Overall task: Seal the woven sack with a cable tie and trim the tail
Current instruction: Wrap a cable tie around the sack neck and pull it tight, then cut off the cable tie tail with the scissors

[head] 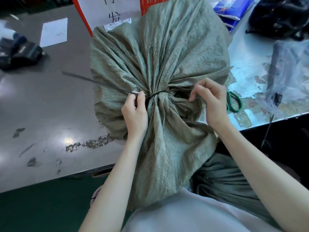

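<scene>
A grey-green woven sack (160, 52) lies on the table, its neck gathered into pleats at the middle. A black cable tie (158, 94) is looped around the gathered neck, and its long tail (93, 82) sticks out up and to the left. My left hand (135, 113) pinches the tie beside the loop, at the base of the tail. My right hand (210, 102) grips the bunched sack fabric just right of the loop. The sack's loose mouth hangs over the table edge toward me.
Green-handled scissors (234, 102) lie on the table right of my right hand, partly hidden by it. A black device (20, 54) and a white paper (54, 32) sit at the far left. An orange crate (148, 5) stands behind the sack. Plastic-wrapped dark goods (287, 64) lie at right.
</scene>
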### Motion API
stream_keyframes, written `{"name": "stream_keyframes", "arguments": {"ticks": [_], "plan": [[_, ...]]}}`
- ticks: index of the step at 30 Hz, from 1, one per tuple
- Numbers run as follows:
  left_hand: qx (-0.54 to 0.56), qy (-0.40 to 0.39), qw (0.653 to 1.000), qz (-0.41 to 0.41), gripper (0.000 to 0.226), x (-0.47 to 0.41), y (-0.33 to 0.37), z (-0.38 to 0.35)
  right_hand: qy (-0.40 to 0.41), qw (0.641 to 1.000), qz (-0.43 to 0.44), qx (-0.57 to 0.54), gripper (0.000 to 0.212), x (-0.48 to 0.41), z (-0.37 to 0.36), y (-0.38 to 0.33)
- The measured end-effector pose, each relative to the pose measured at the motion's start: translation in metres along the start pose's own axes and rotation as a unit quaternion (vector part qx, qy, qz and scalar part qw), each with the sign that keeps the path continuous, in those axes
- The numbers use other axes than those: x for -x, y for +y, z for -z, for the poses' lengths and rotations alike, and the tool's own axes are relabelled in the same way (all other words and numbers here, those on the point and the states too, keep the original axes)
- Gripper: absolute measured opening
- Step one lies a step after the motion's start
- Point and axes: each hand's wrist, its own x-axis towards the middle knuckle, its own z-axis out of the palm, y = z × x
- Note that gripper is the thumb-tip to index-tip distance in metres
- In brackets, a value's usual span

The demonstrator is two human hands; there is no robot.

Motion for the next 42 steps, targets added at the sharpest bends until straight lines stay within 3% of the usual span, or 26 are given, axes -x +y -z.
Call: {"name": "stream_keyframes", "arguments": {"ticks": [4, 8, 13, 17, 24, 33, 36, 38, 40, 42], "plan": [[0.02, 0.012, 1.0, 0.01, 0.04, 0.001, -0.004, -0.002, 0.112, 0.989, -0.057, 0.08, 0.016, 0.002, 0.031, 0.03], [0.026, 0.015, 1.0, -0.002, 0.035, 0.002, -0.007, -0.003, 0.181, 0.941, -0.14, 0.251, 0.006, -0.007, 0.059, 0.06], [0.021, 0.025, 0.999, -0.014, 0.04, 0.002, -0.009, -0.004, 0.094, 0.843, -0.187, 0.496, 0.034, -0.015, 0.093, 0.103], [0.019, 0.025, 0.999, -0.022, 0.04, 0.002, -0.01, -0.004, 0.018, 0.788, -0.201, 0.582, 0.035, -0.007, 0.1, 0.115], [0.015, 0.031, 0.999, -0.031, 0.035, 0.002, -0.014, -0.004, 0.045, 0.807, -0.213, 0.548, 0.028, -0.019, 0.107, 0.106], [0.005, 0.034, 0.998, -0.05, 0.028, 0.002, -0.017, -0.004, 0.026, 0.8, -0.353, 0.485, 0.057, -0.045, 0.121, 0.095], [0.0, 0.03, 0.998, -0.057, 0.027, 0.001, -0.018, -0.004, 0.054, 0.823, -0.379, 0.419, 0.021, -0.046, 0.121, 0.088], [-0.004, 0.033, 0.998, -0.056, 0.03, 0.001, -0.019, -0.004, 0.084, 0.839, -0.388, 0.373, 0.021, -0.042, 0.118, 0.086], [-0.008, 0.033, 0.998, -0.057, 0.03, 0.001, -0.019, -0.005, 0.133, 0.849, -0.385, 0.335, 0.005, -0.037, 0.117, 0.088], [-0.009, 0.031, 0.998, -0.06, 0.027, 0.001, -0.019, -0.004, 0.18, 0.865, -0.4, 0.245, 0.008, -0.032, 0.116, 0.092]]}}
